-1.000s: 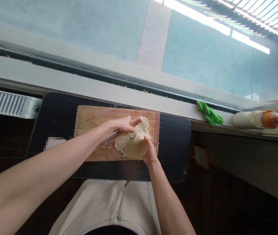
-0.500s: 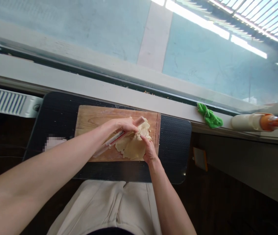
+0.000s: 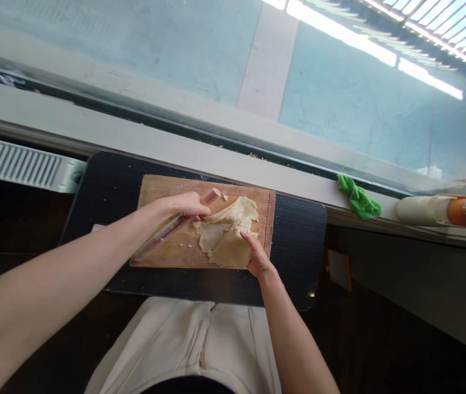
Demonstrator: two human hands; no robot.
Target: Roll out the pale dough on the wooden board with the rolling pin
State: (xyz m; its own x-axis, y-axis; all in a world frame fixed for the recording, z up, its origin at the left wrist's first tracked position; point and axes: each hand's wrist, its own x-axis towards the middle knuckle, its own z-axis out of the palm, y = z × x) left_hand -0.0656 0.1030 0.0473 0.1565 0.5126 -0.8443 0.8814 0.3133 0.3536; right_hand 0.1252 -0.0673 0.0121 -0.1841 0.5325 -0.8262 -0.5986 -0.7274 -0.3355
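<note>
A thin, ragged sheet of pale dough [image 3: 228, 235] lies on the right half of a wooden board [image 3: 167, 186], with folds and torn edges. My right hand [image 3: 258, 258] grips its right edge, thumb on top and fingers hidden beneath. My left hand [image 3: 194, 205] is closed around a see-through, tube-shaped rolling pin [image 3: 211, 195] with a red stripe, slanting across the board left of the dough. Part of the pin is covered by my left hand and forearm. Small dough crumbs [image 3: 189, 245] are scattered on the board.
The board rests on a black table [image 3: 298, 241] against a white windowsill [image 3: 200, 156]. On the sill are a green cloth [image 3: 360, 200] and a white bottle with an orange top [image 3: 421, 210]. A radiator [image 3: 23, 164] stands at the left.
My left hand has moved left with the rolling pin, away from the dough and my right hand. More of the dough sheet shows. The view has shifted slightly.
</note>
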